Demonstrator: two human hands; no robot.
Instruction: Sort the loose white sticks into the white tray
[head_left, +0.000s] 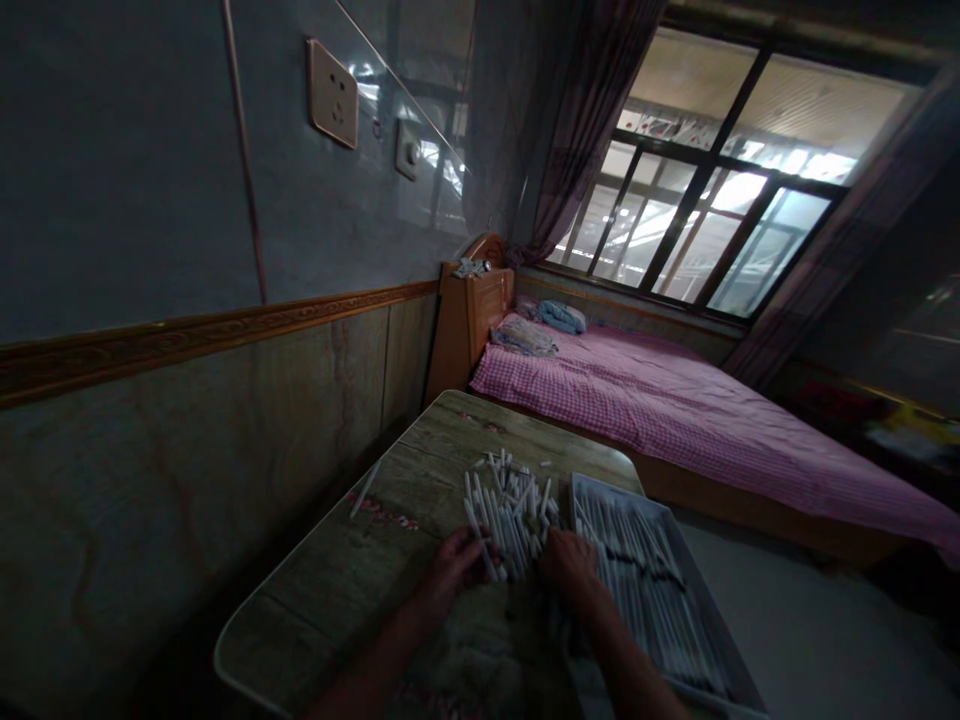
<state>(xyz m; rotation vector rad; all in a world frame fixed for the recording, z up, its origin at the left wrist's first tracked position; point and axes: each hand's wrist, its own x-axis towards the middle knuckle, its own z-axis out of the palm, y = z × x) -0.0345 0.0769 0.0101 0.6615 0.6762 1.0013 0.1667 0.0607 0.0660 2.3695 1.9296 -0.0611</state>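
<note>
A loose pile of slim white pen-like sticks (pixel 514 505) lies on the table in front of me. My left hand (pixel 454 562) is at the pile's near left side, its thumb and fingers closed around one white stick (pixel 480 540). On the near right of the pile, my right hand (pixel 568 560) is curled with its fingertips turned down; whatever they hold is hidden. Right beside that hand sits a pale shallow tray (pixel 694 540) filled with rows of long, slim pen-like pieces with dark middle parts. One single white stick (pixel 365 488) lies apart at the left.
The table (pixel 315 590) has a wood-look top, rounded corners and a pale edge. A tiled wall (pixel 315 410) runs along its left. Beyond it stands a bed (pixel 622 385) with a pink checked cover and a wooden headboard (pixel 480 305). The floor shows at right.
</note>
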